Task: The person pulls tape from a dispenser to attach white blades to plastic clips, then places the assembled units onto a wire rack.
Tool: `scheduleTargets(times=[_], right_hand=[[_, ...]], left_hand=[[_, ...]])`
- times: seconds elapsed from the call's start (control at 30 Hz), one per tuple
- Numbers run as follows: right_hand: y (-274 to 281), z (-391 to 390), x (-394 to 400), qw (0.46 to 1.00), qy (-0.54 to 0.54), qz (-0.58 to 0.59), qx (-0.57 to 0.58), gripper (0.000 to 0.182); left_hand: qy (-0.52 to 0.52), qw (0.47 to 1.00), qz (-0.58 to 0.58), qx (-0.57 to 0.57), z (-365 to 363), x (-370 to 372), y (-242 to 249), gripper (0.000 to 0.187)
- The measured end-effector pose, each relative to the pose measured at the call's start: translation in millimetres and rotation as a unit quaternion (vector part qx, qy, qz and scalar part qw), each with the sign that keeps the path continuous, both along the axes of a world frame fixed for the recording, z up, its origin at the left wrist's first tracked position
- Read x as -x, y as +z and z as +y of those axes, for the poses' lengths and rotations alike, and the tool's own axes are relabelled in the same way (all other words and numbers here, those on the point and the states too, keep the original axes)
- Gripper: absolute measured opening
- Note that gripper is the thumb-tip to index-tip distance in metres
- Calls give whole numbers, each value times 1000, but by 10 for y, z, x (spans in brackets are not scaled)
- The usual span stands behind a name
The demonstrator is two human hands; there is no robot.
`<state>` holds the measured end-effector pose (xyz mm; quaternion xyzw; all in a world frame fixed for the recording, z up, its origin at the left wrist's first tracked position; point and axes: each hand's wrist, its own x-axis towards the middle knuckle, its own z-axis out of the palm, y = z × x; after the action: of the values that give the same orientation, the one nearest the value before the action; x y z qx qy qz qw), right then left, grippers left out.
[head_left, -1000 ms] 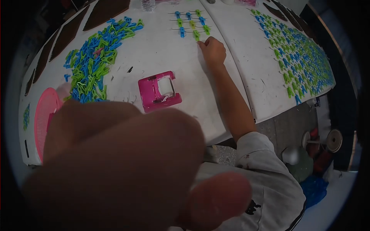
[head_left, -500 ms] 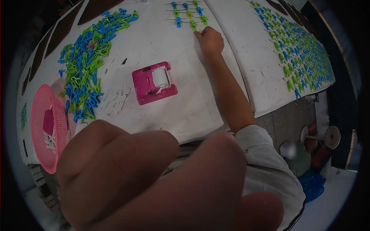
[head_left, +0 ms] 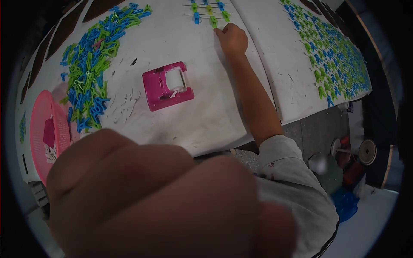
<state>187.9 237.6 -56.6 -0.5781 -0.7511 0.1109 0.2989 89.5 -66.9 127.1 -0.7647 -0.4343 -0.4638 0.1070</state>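
Close to the camera, my left hand (head_left: 150,198) fills the lower part of the view, blurred, its fingers curled in; whatever they hold, if anything, is hidden. My right hand (head_left: 232,39) reaches across the white table to its far side. Thumb and forefinger are pinched at the near end of a green clothespin (head_left: 214,21). That pin belongs to a small grid of blue, green and yellow clothespins (head_left: 196,18), laid in rows with thin dark strips crossing them. Nearer to me sits a magenta tape dispenser (head_left: 155,91) with a white roll (head_left: 174,80).
A long heap of blue and green clothespins (head_left: 88,73) lies at the left. Beside it stands a pink basket (head_left: 38,142) with white pieces inside. Many clothespins in rows (head_left: 333,56) cover the right table part, past a seam. Spools (head_left: 367,152) and a blue bag (head_left: 345,204) are on the floor.
The whole view has shifted slightly, so table things appear a little higher and further left. My left hand sits a bit lower and further left. The right hand keeps its pinch at the green clothespin.
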Motion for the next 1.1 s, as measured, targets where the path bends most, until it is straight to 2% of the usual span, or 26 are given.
scheduleTargets(times=[0.23,0.3,0.37,0.4,0.43,0.5,0.63,0.7,0.73,0.8,0.9,1.03,1.07,1.1], right_hand=[[67,-11,-12,1000,2,10,20,31],[22,16,-43,999,33,19,6,31],[14,38,-88,998,46,38,11,30],[21,43,-115,997,64,40,17,29],[31,39,-139,997,63,49,13,29],[55,22,-157,995,80,59,20,27],[43,37,-173,992,82,72,60,26],[182,-32,-182,983,61,110,136,27],[194,-32,-174,982,68,106,139,27],[189,-34,-166,987,71,85,114,27],[195,-38,-147,988,68,77,114,26],[210,-36,-127,990,56,67,109,24],[209,-36,-113,992,69,66,-82,23],[203,-45,-96,958,81,62,-270,21]], left_hand=[[17,1000,2,6,-45,39,-29,27],[15,1000,21,9,-49,76,49,28],[-4,998,25,-65,169,237,-137,28],[35,998,35,-35,309,430,-270,9],[76,996,43,-5,437,677,-422,12],[181,971,4,154,605,1071,-749,11],[260,960,-29,102,602,1692,-1282,13],[351,918,75,168,531,1857,-1424,16],[357,915,71,172,502,1864,-1411,16],[337,904,58,255,465,1853,-1412,18],[301,914,79,260,511,1742,-1591,21],[304,915,67,258,612,1737,-1688,19],[304,914,60,263,620,1720,-1660,17],[304,913,53,267,630,1700,-1632,15]])
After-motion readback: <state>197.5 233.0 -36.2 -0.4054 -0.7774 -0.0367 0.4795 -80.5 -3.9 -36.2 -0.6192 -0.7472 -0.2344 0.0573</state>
